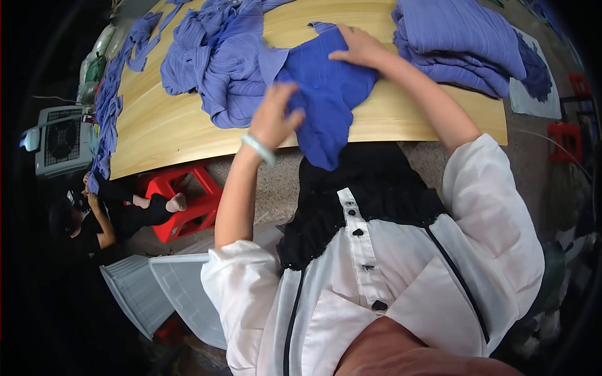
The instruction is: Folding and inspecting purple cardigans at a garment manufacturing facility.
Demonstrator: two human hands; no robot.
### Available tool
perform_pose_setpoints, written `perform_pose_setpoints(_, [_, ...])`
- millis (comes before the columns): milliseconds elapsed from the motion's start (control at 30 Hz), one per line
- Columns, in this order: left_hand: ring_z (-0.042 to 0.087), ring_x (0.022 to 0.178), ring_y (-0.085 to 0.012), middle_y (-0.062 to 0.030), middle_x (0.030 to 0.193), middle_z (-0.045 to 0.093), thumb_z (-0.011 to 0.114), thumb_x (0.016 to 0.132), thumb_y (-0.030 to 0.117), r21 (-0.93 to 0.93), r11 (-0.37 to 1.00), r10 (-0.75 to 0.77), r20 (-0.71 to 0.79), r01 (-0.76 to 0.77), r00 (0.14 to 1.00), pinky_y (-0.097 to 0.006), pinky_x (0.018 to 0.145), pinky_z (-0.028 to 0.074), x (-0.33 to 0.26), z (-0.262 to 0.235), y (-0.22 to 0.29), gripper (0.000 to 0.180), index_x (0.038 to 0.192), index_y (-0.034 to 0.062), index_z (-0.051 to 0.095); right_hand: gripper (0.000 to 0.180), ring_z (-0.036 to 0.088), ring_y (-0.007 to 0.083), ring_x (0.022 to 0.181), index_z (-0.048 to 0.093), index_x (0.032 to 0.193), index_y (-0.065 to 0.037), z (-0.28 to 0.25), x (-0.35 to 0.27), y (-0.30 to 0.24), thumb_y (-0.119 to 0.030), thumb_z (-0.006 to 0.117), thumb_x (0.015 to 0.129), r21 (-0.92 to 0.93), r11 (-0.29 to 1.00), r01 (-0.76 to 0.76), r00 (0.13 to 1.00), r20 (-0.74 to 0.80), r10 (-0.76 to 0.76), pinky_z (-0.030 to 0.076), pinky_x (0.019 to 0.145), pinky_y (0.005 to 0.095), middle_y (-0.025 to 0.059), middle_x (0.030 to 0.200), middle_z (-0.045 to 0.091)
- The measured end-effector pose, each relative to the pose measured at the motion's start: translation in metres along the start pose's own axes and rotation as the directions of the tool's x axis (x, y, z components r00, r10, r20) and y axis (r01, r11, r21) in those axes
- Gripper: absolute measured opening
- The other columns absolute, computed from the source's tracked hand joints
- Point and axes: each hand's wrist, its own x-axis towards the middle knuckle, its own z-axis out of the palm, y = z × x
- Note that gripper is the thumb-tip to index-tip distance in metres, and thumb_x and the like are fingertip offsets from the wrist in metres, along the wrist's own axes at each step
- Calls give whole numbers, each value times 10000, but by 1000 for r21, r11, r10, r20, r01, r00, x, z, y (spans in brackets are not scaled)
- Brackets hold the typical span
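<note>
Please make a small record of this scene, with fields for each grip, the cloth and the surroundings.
Left grip: open hand, blurred, wearing a pale bangle; at the dark blue cloth's left side, contact unclear
Right grip: open hand, thumb apart, at the upper right of the cloth
Dark blue cloth: between both hands, lower tip past the near table edge
Table: light wood surface
Left on table: rumpled lighter blue fabric
Right on table: folded blue fabric pile
Floor, left: red stool
</note>
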Motion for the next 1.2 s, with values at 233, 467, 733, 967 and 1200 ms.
perform_pose_setpoints(233, [524, 902, -373, -204, 1056, 496, 585, 715, 228, 485, 694, -470, -255, 532, 845, -422, 760, 440, 79, -6, -77, 407, 1083, 93, 475, 364, 543, 322, 840, 520, 1028, -110, -12, -16, -25, -233, 583, 691, 163, 972, 170, 984, 28, -177, 432, 734, 367, 161, 891, 576])
perform_pose_setpoints(467, [547, 836, -270, -184, 928, 571, 364, 815, 149, -647, 756, -591, -607, 101, 531, -351, 739, 431, 100, -127, -120, 255, 917, -10, 535, 308, 570, 247, 821, 586, 920, -30, -127, 25, -28, -213, 580, 672, 423, 897, 131, 869, -485, 101, 440, 737, 309, 160, 873, 590])
perform_pose_setpoints(733, [466, 1044, -317, -232, 1107, 483, 354, 823, 113, -901, 60, -234, -431, -429, 872, -419, 953, 323, -40, -202, -92, 326, 1029, -106, 481, 297, 549, 170, 830, 545, 988, -49, -175, -52, -21, -132, 569, 704, 264, 897, 355, 804, -575, -149, 416, 750, 259, 92, 901, 589])
perform_pose_setpoints(967, [558, 741, -176, -82, 830, 568, 501, 734, 53, -898, 283, -804, -31, 336, 594, -277, 656, 463, -125, -59, -158, 203, 934, 23, 515, 305, 537, 224, 916, 512, 1028, -22, -121, -109, 14, -100, 563, 738, 213, 965, 152, 978, 112, -179, 401, 813, 285, 132, 964, 557])
perform_pose_setpoints(1200, [493, 864, -325, -186, 893, 517, 567, 715, 160, 214, 834, -249, -677, 509, 692, -367, 766, 397, -48, -47, -95, 246, 918, 25, 535, 300, 536, 325, 803, 526, 988, -10, -94, -74, -12, -216, 531, 769, 98, 944, 316, 949, -28, -315, 421, 712, 365, 166, 889, 567])
